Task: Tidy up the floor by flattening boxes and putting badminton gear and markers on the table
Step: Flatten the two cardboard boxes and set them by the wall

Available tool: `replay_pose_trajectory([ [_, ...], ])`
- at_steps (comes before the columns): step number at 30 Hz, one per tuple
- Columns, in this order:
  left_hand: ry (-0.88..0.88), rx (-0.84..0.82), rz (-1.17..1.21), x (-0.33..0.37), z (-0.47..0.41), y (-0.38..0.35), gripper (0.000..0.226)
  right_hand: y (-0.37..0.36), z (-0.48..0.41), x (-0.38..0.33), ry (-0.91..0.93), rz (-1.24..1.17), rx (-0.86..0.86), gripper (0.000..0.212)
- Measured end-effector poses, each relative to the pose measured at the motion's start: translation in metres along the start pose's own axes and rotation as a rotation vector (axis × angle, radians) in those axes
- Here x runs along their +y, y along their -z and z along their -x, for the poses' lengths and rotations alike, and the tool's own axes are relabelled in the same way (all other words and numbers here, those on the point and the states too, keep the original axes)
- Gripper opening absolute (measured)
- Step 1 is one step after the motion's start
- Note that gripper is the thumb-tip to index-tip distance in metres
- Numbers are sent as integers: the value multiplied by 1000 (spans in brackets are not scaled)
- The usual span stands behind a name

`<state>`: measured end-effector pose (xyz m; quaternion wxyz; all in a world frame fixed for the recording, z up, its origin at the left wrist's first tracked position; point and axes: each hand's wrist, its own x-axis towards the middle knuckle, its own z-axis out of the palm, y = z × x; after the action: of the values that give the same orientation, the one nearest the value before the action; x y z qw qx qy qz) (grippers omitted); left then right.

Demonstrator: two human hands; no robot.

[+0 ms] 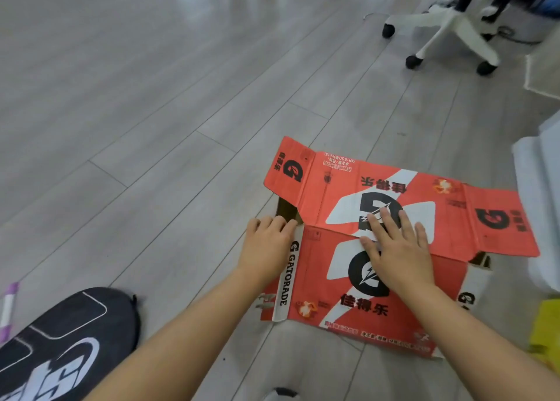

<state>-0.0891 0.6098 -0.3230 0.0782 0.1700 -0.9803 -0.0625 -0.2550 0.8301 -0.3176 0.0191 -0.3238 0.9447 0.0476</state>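
Note:
A red Gatorade cardboard box (333, 194) lies nearly flat on the grey wood floor, its end flaps spread out to the left and right. My right hand (397, 249) rests palm down, fingers spread, on the middle of the box across the fold between two panels. My left hand (266, 246) has its fingers curled over the box's left edge, by a white side strip and a dark gap under the lifted left flap. A black badminton racket cover (63, 349) with white print lies at the lower left.
A white office chair base (448, 33) on black castors stands at the upper right. White foam or packaging (542, 194) sits at the right edge, something yellow (548, 328) below it. A purple and white object (7, 312) lies at the far left.

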Motion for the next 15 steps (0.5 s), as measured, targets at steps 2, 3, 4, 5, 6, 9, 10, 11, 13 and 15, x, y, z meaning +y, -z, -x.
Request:
replay_pose_trajectory([
  [2, 18, -8, -9, 0, 0, -10, 38, -11, -5, 0, -6, -43, -132, 60],
  [3, 20, -24, -9, 1, 1, -17, 41, -20, -3, 1, 4, -57, -221, 60],
  [4, 22, -57, -7, 2, 2, -23, 44, -32, 3, 2, 15, -54, -311, 59],
  [5, 28, -109, -3, 4, 3, -30, 48, -47, 13, 3, 17, -49, -394, 58],
  [6, 41, -174, 2, 7, 5, -37, 53, -61, 25, 3, 4, -66, -459, 58],
  [9, 61, -337, 15, 15, 13, -58, 59, -94, 63, -1, -70, -160, -548, 60],
  [10, 50, -371, 16, 18, 15, -64, 58, -101, 70, -4, -84, -170, -558, 61],
  [11, 39, -407, 20, 23, 19, -71, 58, -107, 76, -6, -95, -178, -560, 61],
  [13, 38, -462, 16, 28, 24, -82, 57, -112, 79, -10, -100, -193, -529, 60],
  [15, 9, -512, 8, 36, 29, -94, 58, -113, 79, -9, -93, -206, -518, 60],
])
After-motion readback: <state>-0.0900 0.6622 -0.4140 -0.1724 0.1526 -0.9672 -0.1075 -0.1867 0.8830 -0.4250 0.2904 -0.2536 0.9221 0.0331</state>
